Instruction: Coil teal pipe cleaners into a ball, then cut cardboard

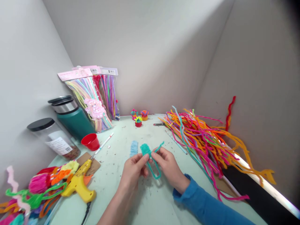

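Note:
My left hand pinches a teal pipe cleaner piece, whose upper part is folded into a flat, dense strip. From that strip a loose length loops down below my fingers and back up. My right hand grips the same pipe cleaner between thumb and forefinger, and its free end sticks out at the upper right. Just beyond my left hand, a light blue folded strip lies flat on the table.
A yellow hot glue gun, red cup, clear jar and teal bottle stand left. Bagged pipe cleaners lean behind. Small fuzzy figures sit at the back. Loose pipe cleaners heap right.

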`<control>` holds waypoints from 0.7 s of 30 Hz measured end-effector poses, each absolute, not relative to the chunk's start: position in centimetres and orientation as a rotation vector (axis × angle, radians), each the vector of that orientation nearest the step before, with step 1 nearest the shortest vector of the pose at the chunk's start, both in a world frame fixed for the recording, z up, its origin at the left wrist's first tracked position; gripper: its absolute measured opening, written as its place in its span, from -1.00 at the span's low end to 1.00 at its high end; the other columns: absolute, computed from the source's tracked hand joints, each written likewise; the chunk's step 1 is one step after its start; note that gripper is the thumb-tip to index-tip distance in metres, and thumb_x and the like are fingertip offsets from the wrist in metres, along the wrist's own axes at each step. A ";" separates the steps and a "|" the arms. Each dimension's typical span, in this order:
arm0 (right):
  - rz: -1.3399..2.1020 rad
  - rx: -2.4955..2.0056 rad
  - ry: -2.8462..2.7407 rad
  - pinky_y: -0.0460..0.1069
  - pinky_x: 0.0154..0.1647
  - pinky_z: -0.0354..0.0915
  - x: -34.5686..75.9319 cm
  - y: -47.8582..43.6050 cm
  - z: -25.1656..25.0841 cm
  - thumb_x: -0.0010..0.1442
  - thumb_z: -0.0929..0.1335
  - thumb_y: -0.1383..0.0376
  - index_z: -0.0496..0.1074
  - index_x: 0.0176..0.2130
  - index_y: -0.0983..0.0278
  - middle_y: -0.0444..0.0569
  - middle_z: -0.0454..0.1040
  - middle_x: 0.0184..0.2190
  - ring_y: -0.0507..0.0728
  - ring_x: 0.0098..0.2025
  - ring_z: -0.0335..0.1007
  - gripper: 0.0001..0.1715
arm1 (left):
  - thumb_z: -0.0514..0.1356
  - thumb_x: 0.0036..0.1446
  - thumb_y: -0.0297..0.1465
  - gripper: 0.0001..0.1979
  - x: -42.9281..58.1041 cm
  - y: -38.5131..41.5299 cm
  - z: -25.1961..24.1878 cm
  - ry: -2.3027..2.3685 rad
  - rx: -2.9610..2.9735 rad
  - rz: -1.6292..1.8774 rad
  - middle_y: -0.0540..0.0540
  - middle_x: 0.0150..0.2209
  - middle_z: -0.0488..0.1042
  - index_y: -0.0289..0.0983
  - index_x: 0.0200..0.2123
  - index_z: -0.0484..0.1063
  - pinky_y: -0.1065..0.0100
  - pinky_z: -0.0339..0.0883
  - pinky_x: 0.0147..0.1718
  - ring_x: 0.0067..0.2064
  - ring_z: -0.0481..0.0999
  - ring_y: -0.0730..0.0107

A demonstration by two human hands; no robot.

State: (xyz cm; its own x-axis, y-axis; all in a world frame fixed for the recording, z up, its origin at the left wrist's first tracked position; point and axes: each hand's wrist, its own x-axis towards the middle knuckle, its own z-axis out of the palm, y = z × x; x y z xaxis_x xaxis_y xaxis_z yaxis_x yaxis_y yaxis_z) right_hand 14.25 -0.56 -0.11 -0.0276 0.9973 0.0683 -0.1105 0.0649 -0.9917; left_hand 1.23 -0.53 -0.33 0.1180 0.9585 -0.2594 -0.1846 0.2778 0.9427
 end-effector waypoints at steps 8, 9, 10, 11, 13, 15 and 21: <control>1.312 -1.051 -1.260 -0.13 -0.52 0.18 14.1 -0.6 -0.7 0.04 0.37 0.18 0.27 -0.43 0.30 -0.21 0.32 -0.58 -0.03 -0.54 0.23 -0.75 | 0.31 -0.10 -0.27 -0.72 1.1 -0.5 0.0 1.023 0.700 1.130 0.10 -0.79 0.23 -0.34 -0.58 0.35 0.54 0.03 -0.69 -0.72 0.15 0.64; 1.344 -1.042 -1.292 -0.14 -0.54 0.17 14.1 -0.6 -0.9 0.02 0.38 0.19 0.28 -0.42 0.29 -0.21 0.32 -0.58 -0.03 -0.54 0.22 -0.75 | 0.32 -0.11 -0.28 -0.73 1.1 -0.5 -0.1 1.012 0.677 1.138 0.10 -0.79 0.23 -0.35 -0.59 0.35 0.54 0.03 -0.69 -0.72 0.15 0.65; 1.382 -1.035 -1.332 -0.14 -0.56 0.16 14.0 -0.6 -1.0 0.02 0.39 0.20 0.29 -0.40 0.30 -0.20 0.33 -0.57 -0.03 -0.54 0.22 -0.76 | 0.32 -0.12 -0.28 -0.73 1.0 -0.4 -0.1 1.000 0.665 1.136 0.09 -0.79 0.23 -0.35 -0.58 0.36 0.54 0.04 -0.69 -0.72 0.16 0.64; 1.415 -1.035 -1.374 -0.14 -0.58 0.16 14.0 -0.6 -1.1 0.04 0.37 0.20 0.30 -0.41 0.31 -0.17 0.35 -0.55 -0.03 -0.55 0.22 -0.77 | 0.32 -0.11 -0.28 -0.74 1.0 -0.4 -0.1 0.988 0.662 1.124 0.09 -0.78 0.24 -0.36 -0.58 0.38 0.54 0.05 -0.69 -0.72 0.17 0.64; 1.455 -1.056 -1.441 -0.14 -0.61 0.14 14.0 -0.6 -1.2 0.09 0.33 0.18 0.33 -0.44 0.33 -0.14 0.36 -0.57 -0.04 -0.59 0.20 -0.76 | 0.32 -0.11 -0.29 -0.75 1.0 -0.4 -0.1 0.963 0.670 1.098 0.08 -0.78 0.25 -0.38 -0.56 0.40 0.52 0.07 -0.68 -0.72 0.19 0.63; 1.460 -1.087 -1.460 -0.15 -0.65 0.10 14.0 -0.5 -1.1 0.12 0.30 0.16 0.34 -0.48 0.34 -0.16 0.32 -0.62 -0.07 -0.64 0.14 -0.71 | 0.33 -0.13 -0.31 -0.76 0.9 -0.3 -0.1 0.948 0.692 1.089 0.09 -0.78 0.25 -0.37 -0.56 0.39 0.52 0.09 -0.67 -0.71 0.20 0.63; 1.477 -1.116 -1.501 -0.17 -0.68 0.02 14.5 -0.5 -0.9 0.08 0.33 0.17 0.31 -0.49 0.33 -0.24 0.24 -0.68 -0.10 -0.68 0.06 -0.73 | 0.33 -0.16 -0.34 -0.77 0.8 -0.4 0.1 0.999 0.791 1.116 0.01 -0.70 0.38 -0.37 -0.56 0.38 0.52 0.10 -0.66 -0.70 0.21 0.64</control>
State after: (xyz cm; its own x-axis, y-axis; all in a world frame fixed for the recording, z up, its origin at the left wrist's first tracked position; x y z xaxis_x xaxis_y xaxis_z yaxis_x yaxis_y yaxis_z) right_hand 14.51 -0.46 -0.92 -0.3471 0.9354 -0.0677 0.0828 -0.0413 -0.9957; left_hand 0.82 -0.35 0.13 0.1222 0.9631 -0.2398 -0.3445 0.2677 0.8998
